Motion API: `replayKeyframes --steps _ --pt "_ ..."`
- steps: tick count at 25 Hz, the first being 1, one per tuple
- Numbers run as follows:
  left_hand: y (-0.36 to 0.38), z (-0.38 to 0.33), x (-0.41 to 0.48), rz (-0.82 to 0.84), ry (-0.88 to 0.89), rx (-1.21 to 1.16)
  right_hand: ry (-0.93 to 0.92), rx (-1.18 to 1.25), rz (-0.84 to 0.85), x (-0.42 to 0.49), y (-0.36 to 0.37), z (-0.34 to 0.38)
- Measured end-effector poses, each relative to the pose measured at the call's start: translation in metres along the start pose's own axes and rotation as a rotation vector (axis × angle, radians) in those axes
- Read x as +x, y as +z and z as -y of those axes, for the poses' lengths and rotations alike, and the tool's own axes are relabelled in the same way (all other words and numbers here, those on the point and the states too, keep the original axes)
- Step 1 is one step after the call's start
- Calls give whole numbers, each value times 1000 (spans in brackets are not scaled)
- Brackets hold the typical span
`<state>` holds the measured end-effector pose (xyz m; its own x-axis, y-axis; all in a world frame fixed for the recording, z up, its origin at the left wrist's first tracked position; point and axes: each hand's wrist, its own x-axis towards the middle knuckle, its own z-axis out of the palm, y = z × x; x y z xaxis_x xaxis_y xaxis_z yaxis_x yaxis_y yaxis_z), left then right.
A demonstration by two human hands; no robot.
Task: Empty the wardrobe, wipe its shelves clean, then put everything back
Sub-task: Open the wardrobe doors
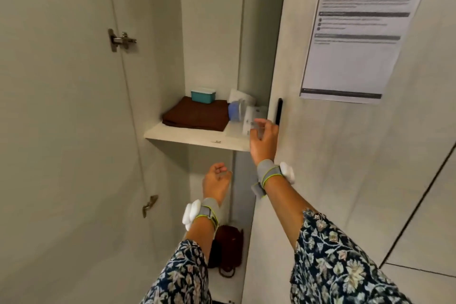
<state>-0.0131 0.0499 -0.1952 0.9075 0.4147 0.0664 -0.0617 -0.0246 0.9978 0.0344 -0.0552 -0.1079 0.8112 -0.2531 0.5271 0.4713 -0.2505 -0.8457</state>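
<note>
Pale grey panels are filling the view: the wardrobe [212, 32] is standing open, its left door [61, 106] swung wide on metal hinges [121, 39], while the neighbouring door [345, 155] is staying shut and carrying a printed notice [357, 44] too blurred to read. Inside, a white shelf [192, 137] is holding a folded brown cloth [197, 116] on its left part. Down on the wardrobe floor a dark brown bag [229, 247] is lying, partly hidden behind the left forearm. The right hand [264, 138] is reaching at the shelf's right front corner with fingers loosely spread, gripping nothing; whether it is touching the white packets [251, 116] there is unclear. The left hand [217, 182] is hanging below the shelf, fingers loosely curled and holding nothing. A teal box [203, 95] is sitting on the cloth's back edge, and a small blue and white item [234, 112] is lying just beside the cloth.
</note>
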Motion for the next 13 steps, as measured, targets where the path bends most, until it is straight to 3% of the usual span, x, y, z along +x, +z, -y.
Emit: replayKeyframes --steps 4,8,13 --pt "64 5 23 57 -55 -7 -39 -76 -182 56 -21 -30" --pt "92 8 35 99 -33 30 93 26 10 71 -13 -39" --pt "113 12 28 151 -95 -47 142 61 -11 63 -16 -38"
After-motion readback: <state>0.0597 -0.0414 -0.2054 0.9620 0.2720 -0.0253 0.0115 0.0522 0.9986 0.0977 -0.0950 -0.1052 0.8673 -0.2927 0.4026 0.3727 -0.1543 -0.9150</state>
